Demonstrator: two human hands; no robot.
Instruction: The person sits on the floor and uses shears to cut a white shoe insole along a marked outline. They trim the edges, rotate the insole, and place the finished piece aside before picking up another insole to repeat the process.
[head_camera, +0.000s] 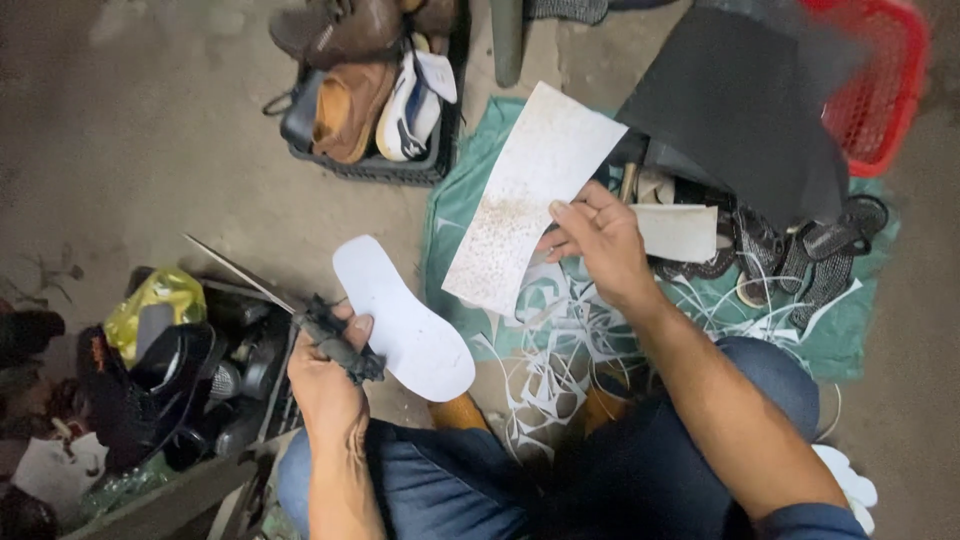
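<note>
Our left hand (325, 375) is closed round the wrapped handle of a long knife (262, 287) and also pins a white insole cutout (400, 315) above our knees. Our right hand (598, 240) pinches a speckled white sheet (530, 195) over the green cloth (455, 200) on the floor.
</note>
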